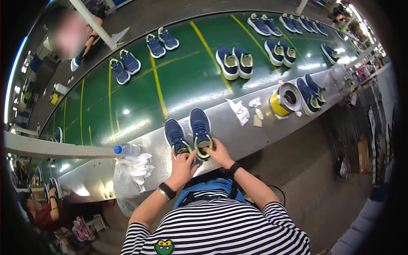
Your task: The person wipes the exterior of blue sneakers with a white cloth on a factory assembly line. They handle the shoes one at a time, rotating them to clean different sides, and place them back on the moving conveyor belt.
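A pair of navy sneakers with pale lime lining and white soles lies on the metal ledge right in front of me, toes pointing away. My left hand is at the heel of the left sneaker, its fingers curled over the collar. On the right sneaker, my right hand grips the heel opening, with fingertips partly hidden inside the collar. The two shoes sit side by side, slightly apart at the toes.
Beyond the ledge runs a green conveyor belt carrying several sneaker pairs. Right along the ledge are white rags, a yellow tin and another sneaker pair. To the left stand a blue-capped bottle and a plastic bag. Other people work nearby.
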The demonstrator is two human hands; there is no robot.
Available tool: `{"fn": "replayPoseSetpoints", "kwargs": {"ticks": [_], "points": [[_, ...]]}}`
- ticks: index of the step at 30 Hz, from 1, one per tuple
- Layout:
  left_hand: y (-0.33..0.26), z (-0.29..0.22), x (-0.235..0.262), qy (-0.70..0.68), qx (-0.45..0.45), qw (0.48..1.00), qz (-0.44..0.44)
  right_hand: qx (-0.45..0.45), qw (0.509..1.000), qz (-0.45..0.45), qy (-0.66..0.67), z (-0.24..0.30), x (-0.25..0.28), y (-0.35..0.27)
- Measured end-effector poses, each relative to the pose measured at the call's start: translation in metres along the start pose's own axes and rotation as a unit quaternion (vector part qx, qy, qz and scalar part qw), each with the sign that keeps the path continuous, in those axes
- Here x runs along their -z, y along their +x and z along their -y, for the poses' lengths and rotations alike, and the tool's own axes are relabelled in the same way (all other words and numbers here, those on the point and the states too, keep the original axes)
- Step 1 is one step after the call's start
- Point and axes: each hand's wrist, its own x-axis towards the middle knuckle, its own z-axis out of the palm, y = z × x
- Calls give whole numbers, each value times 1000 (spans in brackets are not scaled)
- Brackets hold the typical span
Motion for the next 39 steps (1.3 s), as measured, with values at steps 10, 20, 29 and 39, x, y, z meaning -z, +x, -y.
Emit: {"fn": "replayPoseSetpoints", "kwargs": {"ticks": [10, 20, 29, 39], "points": [[3, 66, -53, -498, 340, 797, -46, -69, 990, 94, 81, 8, 15, 27], [11, 80, -30, -741, 403, 533, 69, -206, 934, 129, 264, 55, 55, 11], [9, 78, -35, -770, 372, 517, 39, -188, 934, 204, 223, 51, 85, 45], [-2, 68, -39, -735, 432, 522, -25, -99, 959, 192, 183, 58, 76, 60]]}}
